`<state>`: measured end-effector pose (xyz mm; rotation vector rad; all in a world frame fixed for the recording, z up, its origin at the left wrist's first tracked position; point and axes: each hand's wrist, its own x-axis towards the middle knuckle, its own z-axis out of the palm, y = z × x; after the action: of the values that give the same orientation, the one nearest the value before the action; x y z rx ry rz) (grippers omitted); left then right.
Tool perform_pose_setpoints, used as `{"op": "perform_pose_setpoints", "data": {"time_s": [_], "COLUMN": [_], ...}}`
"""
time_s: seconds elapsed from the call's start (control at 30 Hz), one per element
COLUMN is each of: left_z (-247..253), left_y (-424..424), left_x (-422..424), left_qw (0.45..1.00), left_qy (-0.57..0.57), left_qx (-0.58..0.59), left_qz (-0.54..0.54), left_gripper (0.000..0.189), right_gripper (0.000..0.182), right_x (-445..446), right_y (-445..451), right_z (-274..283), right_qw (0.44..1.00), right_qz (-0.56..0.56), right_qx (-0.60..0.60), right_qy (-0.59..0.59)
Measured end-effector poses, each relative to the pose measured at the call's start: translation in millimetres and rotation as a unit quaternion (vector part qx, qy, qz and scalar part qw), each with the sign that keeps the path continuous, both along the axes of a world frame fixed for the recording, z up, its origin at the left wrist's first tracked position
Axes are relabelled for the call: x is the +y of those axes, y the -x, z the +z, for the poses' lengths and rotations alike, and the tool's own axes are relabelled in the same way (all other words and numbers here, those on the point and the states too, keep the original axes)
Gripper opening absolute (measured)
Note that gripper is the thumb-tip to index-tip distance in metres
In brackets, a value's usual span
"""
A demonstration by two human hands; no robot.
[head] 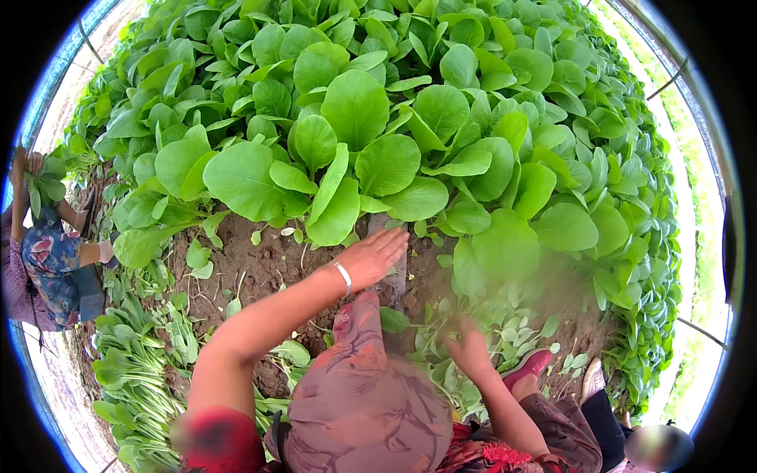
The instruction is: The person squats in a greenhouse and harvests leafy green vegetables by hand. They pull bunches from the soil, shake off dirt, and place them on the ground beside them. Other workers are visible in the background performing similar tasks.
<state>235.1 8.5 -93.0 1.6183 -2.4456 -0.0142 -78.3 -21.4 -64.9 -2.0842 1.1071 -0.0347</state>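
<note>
My left hand [378,254], with a pale bracelet at the wrist, reaches flat over bare soil [236,266] at the front edge of a dense bed of leafy greens [355,109]. Its fingers are extended and lie across a grey flat strip [397,284]; nothing shows in them. Lower right, my blurred right hand [470,349] has bent fingers beside loose leaves and small plants [434,325]; whether it grips any is unclear. Broad leaves [505,245] hang above it, partly blurred. My knee in patterned cloth [372,402] lies between my arms.
Pulled greens [136,378] lie in a row at lower left. At far left, a person in flowered clothing [50,266] holds leafy greens [47,183]. A red shoe [528,366] rests at lower right, near another person's shoe [593,379]. Curved frame poles [704,112] edge the right side.
</note>
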Motion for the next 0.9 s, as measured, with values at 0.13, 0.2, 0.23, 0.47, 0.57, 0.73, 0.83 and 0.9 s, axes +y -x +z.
{"op": "perform_pose_setpoints", "data": {"time_s": [0.13, 0.2, 0.23, 0.47, 0.57, 0.73, 0.83, 0.9], "left_z": [-55, -29, -26, -8, -6, -7, -27, -33], "left_y": [-55, -60, -77, -101, -73, -68, -91, -99], "left_x": [-53, -72, -71, -64, -88, -119, -108, -101], "left_qw": [0.934, 0.887, 0.885, 0.842, 0.773, 0.766, 0.843, 0.848], "left_qy": [-0.247, -0.226, -0.261, -0.123, -0.246, -0.308, -0.187, -0.164], "left_qx": [-0.238, -0.400, -0.381, -0.526, -0.585, -0.564, -0.496, -0.496], "left_qz": [0.103, 0.032, 0.064, 0.004, 0.003, 0.015, 0.087, 0.087], "left_gripper": [0.052, 0.054, 0.057, 0.054, 0.048, 0.034, 0.033, 0.029], "right_gripper": [0.041, 0.036, 0.036, 0.032, 0.031, 0.029, 0.028, 0.027], "right_x": [2, 6, 9, 14, 13, 11, 11, 10], "right_y": [-2, 17, 20, 22, 21, 24, 28, 28], "right_z": [4, 13, 10, -12, -17, -15, -17, -15], "right_qw": [0.998, 0.993, 0.992, 0.989, 0.988, 0.983, 0.981, 0.983], "right_qz": [0.000, -0.068, -0.071, -0.054, -0.050, -0.083, -0.086, -0.080], "right_qx": [-0.028, -0.009, -0.002, 0.012, 0.001, -0.004, -0.007, 0.014], "right_qy": [-0.052, -0.099, -0.105, -0.139, -0.144, -0.164, -0.172, -0.163]}}
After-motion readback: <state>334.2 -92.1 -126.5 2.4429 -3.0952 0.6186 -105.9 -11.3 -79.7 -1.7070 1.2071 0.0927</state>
